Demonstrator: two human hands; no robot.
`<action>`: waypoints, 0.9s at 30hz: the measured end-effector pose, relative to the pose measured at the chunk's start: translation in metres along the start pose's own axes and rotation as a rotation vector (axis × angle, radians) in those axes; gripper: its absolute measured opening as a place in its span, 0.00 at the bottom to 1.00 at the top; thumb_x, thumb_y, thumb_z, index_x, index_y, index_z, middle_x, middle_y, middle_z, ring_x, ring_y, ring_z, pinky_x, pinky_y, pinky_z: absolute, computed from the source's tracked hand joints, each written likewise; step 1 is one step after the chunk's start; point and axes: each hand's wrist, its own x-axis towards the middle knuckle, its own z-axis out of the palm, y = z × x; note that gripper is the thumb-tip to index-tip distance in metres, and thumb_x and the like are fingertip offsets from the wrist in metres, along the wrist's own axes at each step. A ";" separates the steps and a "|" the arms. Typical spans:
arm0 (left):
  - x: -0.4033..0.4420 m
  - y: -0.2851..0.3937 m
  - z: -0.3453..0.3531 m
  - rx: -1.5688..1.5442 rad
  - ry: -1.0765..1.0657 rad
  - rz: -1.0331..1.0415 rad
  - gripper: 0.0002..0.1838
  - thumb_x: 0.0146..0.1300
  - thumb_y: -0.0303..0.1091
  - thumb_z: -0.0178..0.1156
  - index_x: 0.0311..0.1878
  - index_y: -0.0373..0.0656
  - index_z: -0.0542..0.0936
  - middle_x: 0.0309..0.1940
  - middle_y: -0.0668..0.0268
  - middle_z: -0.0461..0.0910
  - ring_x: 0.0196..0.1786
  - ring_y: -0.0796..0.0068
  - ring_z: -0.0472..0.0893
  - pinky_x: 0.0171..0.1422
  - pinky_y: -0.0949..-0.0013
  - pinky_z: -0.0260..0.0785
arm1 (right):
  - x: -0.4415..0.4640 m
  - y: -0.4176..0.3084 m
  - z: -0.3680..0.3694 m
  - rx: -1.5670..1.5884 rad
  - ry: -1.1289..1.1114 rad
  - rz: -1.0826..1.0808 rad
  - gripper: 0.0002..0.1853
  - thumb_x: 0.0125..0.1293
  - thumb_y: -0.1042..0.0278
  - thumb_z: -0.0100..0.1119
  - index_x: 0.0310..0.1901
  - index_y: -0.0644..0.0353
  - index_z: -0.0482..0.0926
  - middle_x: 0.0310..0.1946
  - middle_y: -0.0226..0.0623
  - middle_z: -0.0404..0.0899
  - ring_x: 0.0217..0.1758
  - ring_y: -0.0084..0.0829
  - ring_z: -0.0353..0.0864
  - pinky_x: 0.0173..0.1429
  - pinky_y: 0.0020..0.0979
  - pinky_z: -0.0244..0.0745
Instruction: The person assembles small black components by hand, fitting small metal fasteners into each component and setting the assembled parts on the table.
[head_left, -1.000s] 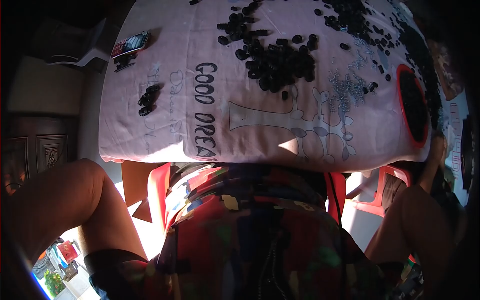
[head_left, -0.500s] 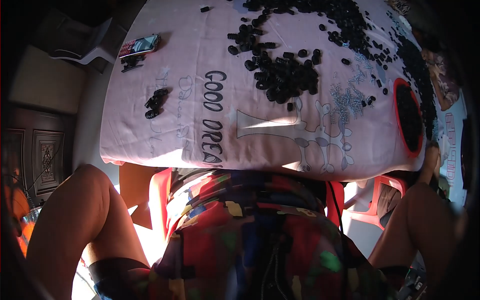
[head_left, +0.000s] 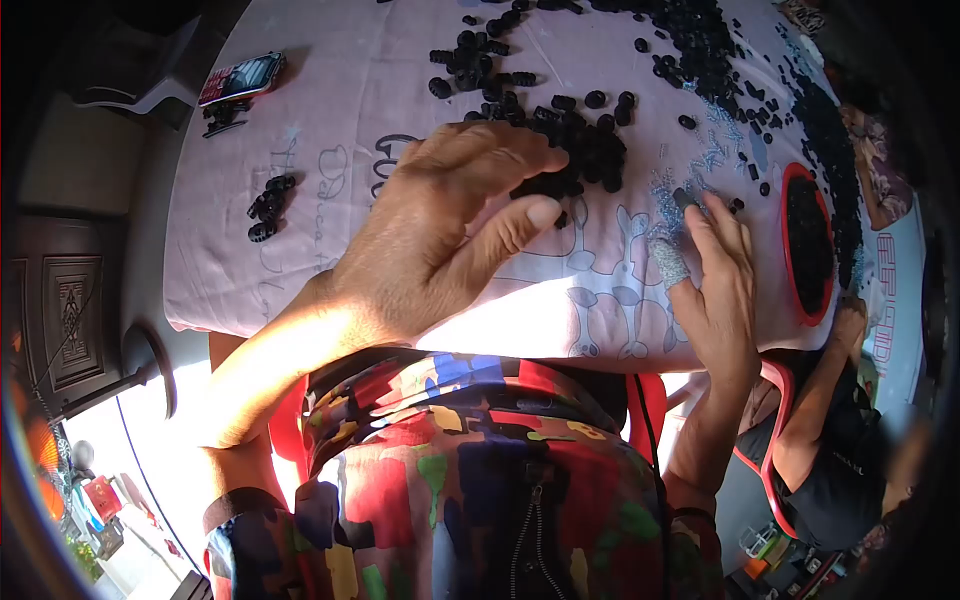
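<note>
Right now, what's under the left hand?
Cloth with printed lettering runs beneath the left hand, and black pieces show just beyond it. Whatever else lies directly under the hand is covered and cannot be seen.

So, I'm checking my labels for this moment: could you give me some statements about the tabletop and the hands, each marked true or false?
1. The left hand is over or beside the pile of black parts. True.
2. The phone lies under the left hand. False: it lies apart, toward the table's far left.
3. The right hand has a pale covering on its thumb. True.
4. The container of black parts has a yellow rim. False: the container has a red rim.
</note>
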 end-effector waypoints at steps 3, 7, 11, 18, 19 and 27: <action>0.005 -0.021 0.039 0.442 -0.048 0.148 0.31 0.71 0.52 0.60 0.71 0.46 0.73 0.75 0.53 0.66 0.78 0.46 0.63 0.78 0.46 0.56 | 0.003 -0.010 0.024 -0.057 0.017 -0.037 0.27 0.57 0.76 0.57 0.60 0.73 0.75 0.64 0.62 0.71 0.66 0.61 0.69 0.72 0.52 0.65; 0.009 -0.033 0.042 0.418 0.010 0.130 0.30 0.69 0.48 0.64 0.70 0.46 0.75 0.75 0.53 0.67 0.78 0.47 0.63 0.78 0.47 0.56 | 0.009 -0.012 0.028 0.101 0.047 -0.075 0.24 0.56 0.78 0.57 0.57 0.71 0.79 0.63 0.55 0.73 0.65 0.56 0.72 0.70 0.51 0.67; -0.006 0.003 -0.003 -0.180 0.002 0.071 0.22 0.70 0.40 0.63 0.60 0.33 0.81 0.61 0.47 0.79 0.67 0.53 0.76 0.69 0.49 0.67 | 0.011 0.005 0.034 0.220 0.216 -0.021 0.21 0.53 0.82 0.59 0.52 0.71 0.82 0.57 0.51 0.78 0.60 0.51 0.77 0.65 0.45 0.72; -0.025 0.052 -0.039 -0.918 -0.253 0.074 0.19 0.70 0.36 0.62 0.57 0.33 0.82 0.57 0.47 0.80 0.62 0.54 0.79 0.65 0.52 0.70 | 0.021 -0.006 0.036 0.159 0.153 -0.122 0.22 0.53 0.79 0.56 0.51 0.72 0.82 0.53 0.49 0.80 0.56 0.50 0.77 0.64 0.43 0.71; -0.023 0.055 -0.038 -0.896 -0.233 0.069 0.18 0.70 0.36 0.62 0.56 0.32 0.82 0.56 0.47 0.80 0.61 0.54 0.79 0.64 0.52 0.71 | 0.022 -0.006 0.037 0.139 0.154 -0.144 0.21 0.53 0.79 0.56 0.51 0.72 0.81 0.53 0.49 0.80 0.56 0.50 0.77 0.64 0.42 0.71; -0.022 0.051 -0.042 -0.921 -0.162 0.079 0.15 0.69 0.32 0.61 0.53 0.31 0.83 0.51 0.47 0.82 0.56 0.55 0.82 0.59 0.55 0.74 | 0.026 0.005 0.028 0.152 0.124 -0.087 0.21 0.54 0.79 0.58 0.52 0.71 0.82 0.51 0.46 0.81 0.55 0.47 0.78 0.62 0.42 0.72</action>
